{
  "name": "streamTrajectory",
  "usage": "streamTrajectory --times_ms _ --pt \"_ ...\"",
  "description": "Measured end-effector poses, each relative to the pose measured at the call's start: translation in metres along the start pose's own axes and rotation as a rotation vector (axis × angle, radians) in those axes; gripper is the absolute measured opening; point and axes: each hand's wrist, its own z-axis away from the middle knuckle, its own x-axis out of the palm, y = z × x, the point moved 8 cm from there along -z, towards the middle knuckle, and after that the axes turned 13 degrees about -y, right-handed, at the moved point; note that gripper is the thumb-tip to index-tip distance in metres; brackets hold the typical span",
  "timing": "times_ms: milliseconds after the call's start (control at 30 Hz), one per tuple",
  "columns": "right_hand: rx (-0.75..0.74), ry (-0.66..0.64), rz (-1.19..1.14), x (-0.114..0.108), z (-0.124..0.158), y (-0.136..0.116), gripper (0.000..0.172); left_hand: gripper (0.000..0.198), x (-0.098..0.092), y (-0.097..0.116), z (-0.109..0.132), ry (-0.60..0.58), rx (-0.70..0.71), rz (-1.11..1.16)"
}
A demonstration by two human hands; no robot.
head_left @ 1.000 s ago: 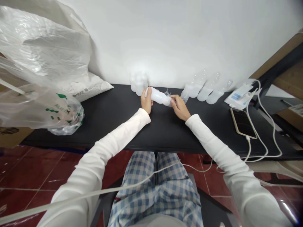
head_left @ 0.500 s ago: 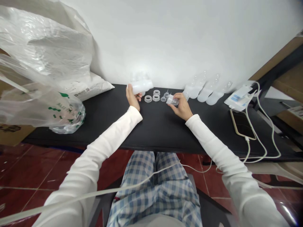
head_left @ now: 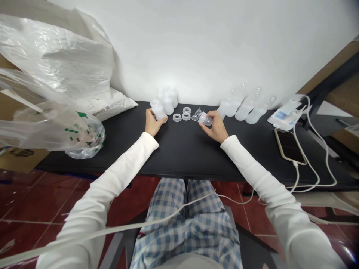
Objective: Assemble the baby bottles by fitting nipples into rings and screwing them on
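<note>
My left hand [head_left: 153,124] is closed around a white plastic bottle [head_left: 158,111], which stands tilted near the table's back edge. My right hand [head_left: 215,127] pinches a small clear plastic cap [head_left: 206,119] between fingers and thumb. Between my hands lie several clear plastic rings [head_left: 182,114] and small clear teats [head_left: 196,114]. A cluster of white bottles [head_left: 167,100] stands against the wall just beyond my left hand. My right hand is nearest the teats and a row of translucent bottles [head_left: 244,106].
The black table [head_left: 196,157] runs along a white wall. A plastic bag [head_left: 56,63] and white sack [head_left: 112,106] sit at left. At right lie a phone [head_left: 290,146], white cables [head_left: 316,164] and white packets [head_left: 283,116].
My left hand has swung the white bottle from nearly level to tilted upright and moved it down and left. My right hand, with the clear cap, has barely moved.
</note>
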Motion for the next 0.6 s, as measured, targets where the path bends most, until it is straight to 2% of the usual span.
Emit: streamTrajectory --times_ms 133,233,367,433,500,600 --pt "-0.014 0.018 0.036 0.001 0.001 -0.001 0.036 0.053 -0.001 0.006 0.002 -0.013 -0.031 -0.176" --pt "-0.015 0.012 0.043 0.002 0.001 -0.001 0.036 0.05 0.0 0.004 0.0 -0.015 -0.079 -0.141" --pt "0.012 -0.003 0.017 0.003 0.001 0.003 0.037 0.056 -0.006 0.001 0.005 0.032 -0.146 -0.025" --pt "0.015 -0.003 0.014 0.002 0.001 0.004 0.038 0.052 -0.018 0.008 0.02 0.075 -0.178 0.07" --pt "0.016 -0.006 0.012 0.003 0.001 0.005 0.039 0.04 -0.038 0.025 0.044 0.109 -0.151 0.201" --pt "0.015 -0.008 -0.006 0.005 0.002 0.006 0.039 0.023 -0.089 0.067 0.096 0.242 0.009 0.373"
